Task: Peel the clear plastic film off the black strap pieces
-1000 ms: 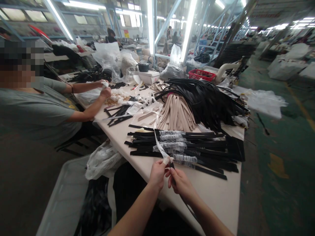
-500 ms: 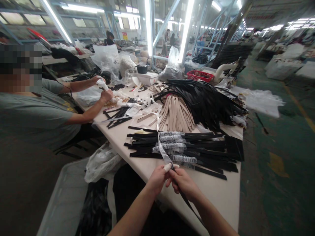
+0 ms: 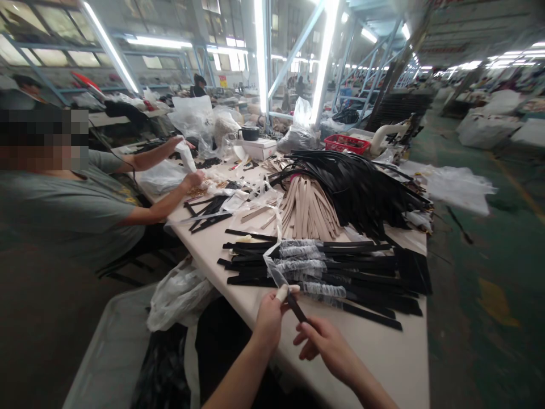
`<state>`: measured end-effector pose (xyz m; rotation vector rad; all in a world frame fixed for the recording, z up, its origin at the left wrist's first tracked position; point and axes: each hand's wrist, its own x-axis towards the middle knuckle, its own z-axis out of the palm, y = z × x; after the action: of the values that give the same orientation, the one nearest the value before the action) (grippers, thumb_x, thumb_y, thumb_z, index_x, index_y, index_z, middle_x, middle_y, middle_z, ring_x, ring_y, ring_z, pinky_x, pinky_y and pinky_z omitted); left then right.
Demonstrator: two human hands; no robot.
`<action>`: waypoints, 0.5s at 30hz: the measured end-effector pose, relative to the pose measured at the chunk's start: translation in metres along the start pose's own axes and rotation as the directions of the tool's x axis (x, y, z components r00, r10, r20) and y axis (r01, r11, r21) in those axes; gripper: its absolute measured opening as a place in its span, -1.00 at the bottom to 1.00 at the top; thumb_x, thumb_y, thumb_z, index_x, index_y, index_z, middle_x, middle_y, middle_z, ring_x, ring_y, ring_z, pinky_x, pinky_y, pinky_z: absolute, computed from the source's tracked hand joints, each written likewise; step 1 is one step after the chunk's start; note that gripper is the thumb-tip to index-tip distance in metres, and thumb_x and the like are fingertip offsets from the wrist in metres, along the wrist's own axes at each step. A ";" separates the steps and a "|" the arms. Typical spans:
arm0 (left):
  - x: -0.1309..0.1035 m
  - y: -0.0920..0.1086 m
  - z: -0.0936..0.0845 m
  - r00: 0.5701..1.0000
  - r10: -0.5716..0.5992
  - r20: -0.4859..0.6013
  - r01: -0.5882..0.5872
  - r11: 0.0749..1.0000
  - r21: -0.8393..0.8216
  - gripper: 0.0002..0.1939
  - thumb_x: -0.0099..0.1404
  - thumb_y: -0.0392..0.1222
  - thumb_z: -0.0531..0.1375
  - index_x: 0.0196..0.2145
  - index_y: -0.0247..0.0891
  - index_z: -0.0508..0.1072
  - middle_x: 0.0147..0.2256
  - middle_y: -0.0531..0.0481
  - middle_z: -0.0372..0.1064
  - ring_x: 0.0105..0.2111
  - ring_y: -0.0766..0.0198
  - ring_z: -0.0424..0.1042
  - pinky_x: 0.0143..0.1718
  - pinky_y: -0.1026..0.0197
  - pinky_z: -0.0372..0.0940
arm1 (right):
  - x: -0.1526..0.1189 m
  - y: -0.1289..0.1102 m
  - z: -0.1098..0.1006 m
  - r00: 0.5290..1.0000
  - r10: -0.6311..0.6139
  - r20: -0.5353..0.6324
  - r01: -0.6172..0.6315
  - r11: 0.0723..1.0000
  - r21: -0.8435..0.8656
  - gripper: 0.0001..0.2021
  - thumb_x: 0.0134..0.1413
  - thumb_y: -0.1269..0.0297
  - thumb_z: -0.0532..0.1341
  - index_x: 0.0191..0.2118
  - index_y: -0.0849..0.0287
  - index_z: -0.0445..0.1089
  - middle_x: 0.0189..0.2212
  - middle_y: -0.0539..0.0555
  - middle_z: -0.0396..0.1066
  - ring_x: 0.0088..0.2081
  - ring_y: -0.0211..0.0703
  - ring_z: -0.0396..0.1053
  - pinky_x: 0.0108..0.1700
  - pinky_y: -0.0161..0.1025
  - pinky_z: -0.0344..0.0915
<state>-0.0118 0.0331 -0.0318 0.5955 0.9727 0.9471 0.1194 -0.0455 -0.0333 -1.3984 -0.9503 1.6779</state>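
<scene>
Near the table's front edge, my left hand (image 3: 272, 312) pinches the end of a black strap (image 3: 297, 308) together with a translucent white plastic ribbon (image 3: 276, 271). The ribbon runs from there up across the table. Lower right, my right hand (image 3: 319, 341) has thumb and index finger closed on the same black strap, its other fingers curled below. Just beyond my hands lies a row of black straps (image 3: 366, 267), their middles wrapped in crinkled clear plastic (image 3: 323, 289). Behind them are a fanned bundle of beige straps (image 3: 307, 210) and a large heap of black straps (image 3: 357, 187).
At the left, a seated person (image 3: 63, 210) handles white plastic over the table (image 3: 221, 272). A red basket (image 3: 347, 144), a white box (image 3: 259, 149) and plastic bags stand at the back. A pale bin (image 3: 110, 341) with a plastic bag is below left.
My right hand has moved down and right along the black strap, away from my left hand, exposing a length between them. The ribbon now bends more. The camera view has shifted slightly.
</scene>
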 end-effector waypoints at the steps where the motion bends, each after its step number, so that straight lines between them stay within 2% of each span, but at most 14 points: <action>1: 0.001 0.004 0.000 0.998 0.049 -0.038 -0.049 0.999 -0.008 -0.58 0.11 0.06 0.36 -0.27 -0.40 0.62 -0.26 -0.23 0.54 -0.30 0.17 0.46 -0.23 0.21 0.33 | -0.003 0.002 0.000 1.000 0.005 0.005 -0.005 1.000 -0.010 -0.46 0.14 -0.21 0.12 -0.24 0.29 0.36 -0.42 0.18 0.54 -0.59 -0.20 0.47 -0.59 -0.37 0.25; 3: -0.001 0.003 0.000 0.996 0.066 -0.063 -0.066 0.998 -0.005 -0.58 0.10 0.06 0.37 -0.28 -0.40 0.62 -0.26 -0.22 0.53 -0.30 0.17 0.46 -0.24 0.22 0.33 | -0.004 0.004 0.001 1.000 0.004 -0.007 -0.004 1.000 -0.006 -0.45 0.18 -0.22 0.07 -0.29 0.30 0.35 -0.48 0.18 0.53 -0.66 -0.24 0.42 -0.65 -0.40 0.16; 5: -0.007 -0.007 0.003 0.999 -0.023 -0.023 0.024 1.000 0.020 -0.54 0.11 0.11 0.35 -0.26 -0.40 0.61 -0.36 -0.19 0.52 -0.39 0.19 0.45 -0.34 0.22 0.31 | -0.001 0.005 0.003 0.999 -0.027 -0.030 0.027 0.999 0.017 -0.44 0.18 -0.22 0.06 -0.29 0.30 0.34 -0.49 0.17 0.52 -0.71 -0.26 0.38 -0.69 -0.41 0.12; 8: -0.014 -0.019 0.006 0.988 -0.151 0.026 0.150 0.988 0.047 -0.50 0.11 0.15 0.33 -0.24 -0.41 0.60 -0.47 -0.14 0.48 -0.50 0.21 0.41 -0.44 0.23 0.27 | 0.001 0.006 0.003 0.997 -0.075 -0.033 0.077 0.996 0.053 -0.46 0.16 -0.21 0.10 -0.26 0.30 0.35 -0.47 0.17 0.53 -0.67 -0.23 0.42 -0.65 -0.40 0.21; 10: -0.013 -0.015 0.006 0.995 -0.094 -0.017 0.094 0.995 0.029 -0.52 0.10 0.12 0.34 -0.25 -0.41 0.60 -0.40 -0.18 0.51 -0.43 0.19 0.43 -0.38 0.22 0.28 | -0.002 0.008 0.001 0.999 -0.047 0.010 0.046 0.996 0.076 -0.47 0.16 -0.18 0.13 -0.23 0.31 0.36 -0.43 0.19 0.54 -0.64 -0.21 0.46 -0.63 -0.39 0.24; 13: -0.010 -0.003 0.005 0.993 0.042 -0.112 -0.043 0.999 -0.008 -0.57 0.09 0.07 0.36 -0.28 -0.40 0.61 -0.29 -0.20 0.53 -0.33 0.18 0.44 -0.25 0.20 0.30 | -0.008 0.012 0.000 0.999 -0.005 0.037 0.002 0.998 0.066 -0.47 0.18 -0.17 0.11 -0.25 0.32 0.37 -0.47 0.19 0.54 -0.67 -0.25 0.42 -0.68 -0.43 0.16; 15: -0.014 -0.006 0.006 0.995 0.006 -0.096 -0.008 1.000 -0.013 -0.57 0.10 0.08 0.34 -0.28 -0.41 0.60 -0.37 -0.16 0.51 -0.42 0.24 0.40 -0.32 0.21 0.29 | -0.008 0.011 0.002 0.999 -0.042 -0.006 0.042 0.998 0.041 -0.46 0.20 -0.18 0.08 -0.29 0.32 0.37 -0.50 0.17 0.52 -0.70 -0.29 0.38 -0.69 -0.44 0.12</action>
<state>-0.0071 0.0182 -0.0274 0.5461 1.0499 0.9954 0.1177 -0.0579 -0.0394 -1.3461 -0.9309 1.6532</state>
